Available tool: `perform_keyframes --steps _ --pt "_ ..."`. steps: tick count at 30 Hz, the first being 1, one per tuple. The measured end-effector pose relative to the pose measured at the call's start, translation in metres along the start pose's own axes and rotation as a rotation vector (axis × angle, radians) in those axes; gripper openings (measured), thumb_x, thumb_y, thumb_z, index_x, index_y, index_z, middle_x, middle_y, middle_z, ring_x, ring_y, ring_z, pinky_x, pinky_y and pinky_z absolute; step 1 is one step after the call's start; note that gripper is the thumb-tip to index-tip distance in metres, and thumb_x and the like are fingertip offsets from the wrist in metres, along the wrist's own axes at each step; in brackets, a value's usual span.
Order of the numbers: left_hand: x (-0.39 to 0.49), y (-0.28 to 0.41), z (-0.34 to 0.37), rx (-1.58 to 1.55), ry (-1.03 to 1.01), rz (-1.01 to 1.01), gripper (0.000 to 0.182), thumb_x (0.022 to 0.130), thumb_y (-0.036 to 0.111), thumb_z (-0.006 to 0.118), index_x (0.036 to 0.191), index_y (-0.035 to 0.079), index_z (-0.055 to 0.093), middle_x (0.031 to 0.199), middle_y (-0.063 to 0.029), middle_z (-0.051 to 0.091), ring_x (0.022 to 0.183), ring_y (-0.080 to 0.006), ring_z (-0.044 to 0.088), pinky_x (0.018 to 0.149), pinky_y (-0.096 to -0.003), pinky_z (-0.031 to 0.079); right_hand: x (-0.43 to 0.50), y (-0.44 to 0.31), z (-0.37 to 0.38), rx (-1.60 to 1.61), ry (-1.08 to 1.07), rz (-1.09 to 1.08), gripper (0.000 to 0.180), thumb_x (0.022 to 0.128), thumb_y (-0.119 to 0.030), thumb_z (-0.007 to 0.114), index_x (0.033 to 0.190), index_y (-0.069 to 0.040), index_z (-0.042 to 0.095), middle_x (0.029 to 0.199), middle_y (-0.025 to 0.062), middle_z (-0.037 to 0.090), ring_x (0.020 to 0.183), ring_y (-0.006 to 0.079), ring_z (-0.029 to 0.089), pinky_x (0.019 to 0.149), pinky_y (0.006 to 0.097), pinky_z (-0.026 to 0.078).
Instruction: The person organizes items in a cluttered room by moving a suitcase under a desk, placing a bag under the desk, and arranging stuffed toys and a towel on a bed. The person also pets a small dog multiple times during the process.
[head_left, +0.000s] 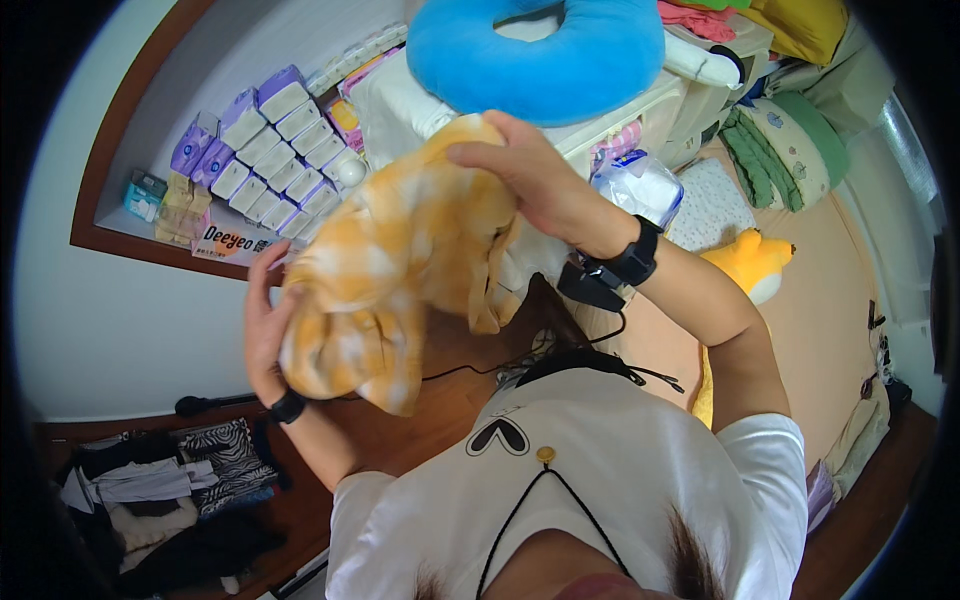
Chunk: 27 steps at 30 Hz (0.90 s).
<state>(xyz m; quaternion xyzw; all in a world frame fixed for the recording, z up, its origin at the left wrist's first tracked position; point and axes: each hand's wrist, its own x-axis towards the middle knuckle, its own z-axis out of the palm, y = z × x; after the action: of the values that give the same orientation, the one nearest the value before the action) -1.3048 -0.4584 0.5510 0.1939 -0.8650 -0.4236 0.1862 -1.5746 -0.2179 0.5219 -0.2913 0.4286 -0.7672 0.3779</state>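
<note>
A yellow and white checked cloth piece, perhaps a garment, hangs bunched between my two hands and is partly blurred. My right hand grips its upper end, thumb on the near side, just below the blue ring-shaped cushion. At the cloth's lower left end is my left hand, with the fingers raised and the palm against the fabric; some of its grip is hidden behind the cloth. Each wrist wears a black band.
Stacked tissue packs fill a wall niche at the left. The cushion rests on a white cabinet. A bed with a yellow plush toy and folded bedding lies right. Dark clothes are at lower left; a cable crosses below.
</note>
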Motion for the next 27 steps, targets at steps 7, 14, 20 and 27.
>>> perform_keyframes --steps 7,14,20,27 --pt "0.019 0.013 0.16 -0.234 0.03 0.117 0.067 0.079 0.009 0.073 0.138 0.0 0.041 0.135 -0.0152 0.048 0.123 -0.0234 0.049 0.102 -0.0357 0.041 0.0 0.016 0.066 -0.303 -0.074 -0.127 0.027 0.087 -0.02 0.07 0.098 -0.004 0.051 0.086 0.0021 0.051 0.081 0.0088 0.048 0.07 0.0265 0.044" --pt "0.141 0.003 0.061 0.438 0.541 0.431 0.035 0.095 0.017 0.057 0.126 0.001 0.057 0.12 -0.0223 0.06 0.11 -0.0348 0.057 0.096 -0.0435 0.046 -0.024 -0.009 -0.014 -0.468 0.04 -0.595 0.026 0.095 -0.013 0.061 0.117 -0.001 0.057 0.097 0.0026 0.064 0.093 0.008 0.061 0.088 0.0239 0.049" --pt "0.343 0.099 -0.011 0.379 0.394 0.727 0.046 0.097 0.023 0.058 0.137 0.003 0.051 0.13 -0.0184 0.06 0.119 -0.0316 0.058 0.102 -0.0407 0.043 -0.105 0.049 -0.143 -0.395 0.264 -0.107 0.019 0.093 -0.02 0.059 0.094 -0.002 0.063 0.083 0.0057 0.067 0.074 0.0136 0.064 0.067 0.0288 0.05" --pt "0.32 0.165 0.239 0.676 0.239 1.018 0.067 0.087 0.035 0.072 0.142 0.006 0.046 0.136 -0.0242 0.053 0.125 -0.0384 0.051 0.104 -0.0458 0.043 -0.324 0.163 -0.289 -0.774 0.771 0.334 0.028 0.091 -0.028 0.059 0.079 -0.003 0.064 0.074 0.0066 0.065 0.065 0.0134 0.06 0.062 0.0294 0.048"
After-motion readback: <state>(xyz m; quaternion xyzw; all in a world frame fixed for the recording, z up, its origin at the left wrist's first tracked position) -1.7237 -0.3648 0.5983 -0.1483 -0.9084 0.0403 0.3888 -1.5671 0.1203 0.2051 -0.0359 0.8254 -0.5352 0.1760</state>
